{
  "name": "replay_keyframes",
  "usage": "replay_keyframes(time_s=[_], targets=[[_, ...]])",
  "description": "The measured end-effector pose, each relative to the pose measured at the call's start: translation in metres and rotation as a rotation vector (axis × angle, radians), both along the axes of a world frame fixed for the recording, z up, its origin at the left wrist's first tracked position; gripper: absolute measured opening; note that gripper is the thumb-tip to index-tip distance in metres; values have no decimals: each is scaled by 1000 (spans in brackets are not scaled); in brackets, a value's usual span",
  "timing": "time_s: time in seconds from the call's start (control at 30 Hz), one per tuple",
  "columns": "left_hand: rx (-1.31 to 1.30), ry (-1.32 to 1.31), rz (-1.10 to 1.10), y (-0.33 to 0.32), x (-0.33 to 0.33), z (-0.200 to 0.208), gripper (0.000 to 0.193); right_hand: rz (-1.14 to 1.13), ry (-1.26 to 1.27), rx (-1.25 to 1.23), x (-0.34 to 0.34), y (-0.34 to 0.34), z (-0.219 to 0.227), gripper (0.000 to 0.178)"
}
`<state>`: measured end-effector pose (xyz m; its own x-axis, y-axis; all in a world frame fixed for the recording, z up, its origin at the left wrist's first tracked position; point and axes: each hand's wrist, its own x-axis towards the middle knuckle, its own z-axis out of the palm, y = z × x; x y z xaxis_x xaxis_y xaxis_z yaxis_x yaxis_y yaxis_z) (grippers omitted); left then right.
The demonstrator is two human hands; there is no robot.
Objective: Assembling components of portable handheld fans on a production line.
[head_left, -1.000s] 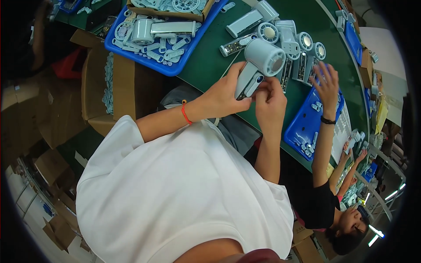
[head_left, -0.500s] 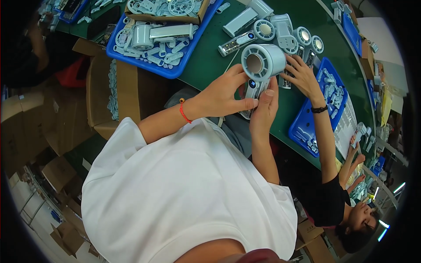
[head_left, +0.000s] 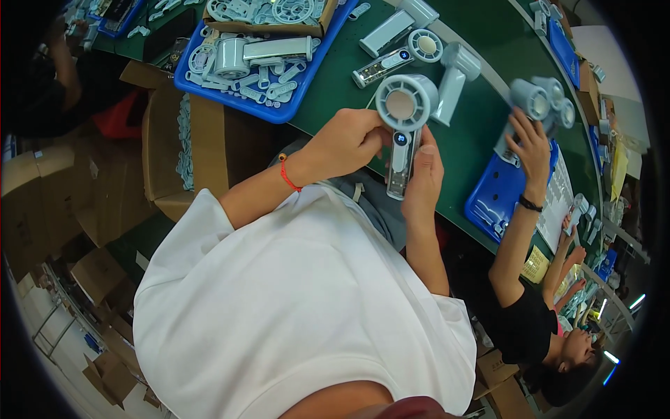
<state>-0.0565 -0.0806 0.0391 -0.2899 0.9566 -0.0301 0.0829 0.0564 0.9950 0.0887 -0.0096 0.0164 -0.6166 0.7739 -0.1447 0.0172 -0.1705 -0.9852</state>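
A long green bench [head_left: 488, 133] runs far right; brown cartons [head_left: 42, 202] crowd the left floor.

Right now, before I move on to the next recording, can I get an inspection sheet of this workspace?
Surface: green worktable, curving away under the fisheye.
Job's things: one pale grey handheld fan, round head up, handle down, held above the table edge.
Clutter: blue tray of grey plastic fan parts; more finished fans lying on the table; a second blue tray on the right.
Grippers: left hand grips the fan beside its head; right hand closes round the handle.
Cables: nothing seen.
Surroundings: cardboard boxes left of the table; a co-worker's hand on grouped fans.
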Motion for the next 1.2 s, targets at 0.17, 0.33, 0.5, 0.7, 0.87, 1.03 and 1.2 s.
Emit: replay_keyframes(time_s=[0.17,0.33,0.5,0.7,0.87,1.03,1.2], targets=[[-57,-123,-42,-5,14,-17,58,172,128,-204,0,14,7,60],[-35,-295,-119,1,27,-29,81,105,87,-310,4,7,3,45],[-48,-278,-105,6,22,-28,76,198,195,-403,7,15,1,50],[-54,-141,-15,8,24,-12,63,184,-138,318,10,22,10,46],[46,52,77,5,30,-8,62,105,-74,119,9,12,23,45],[81,57,89,6,37,-9,61,-5,220,-446,0,4,31,48],[112,113,96,6,36,-11,61,3,280,-473,1,8,27,45]])
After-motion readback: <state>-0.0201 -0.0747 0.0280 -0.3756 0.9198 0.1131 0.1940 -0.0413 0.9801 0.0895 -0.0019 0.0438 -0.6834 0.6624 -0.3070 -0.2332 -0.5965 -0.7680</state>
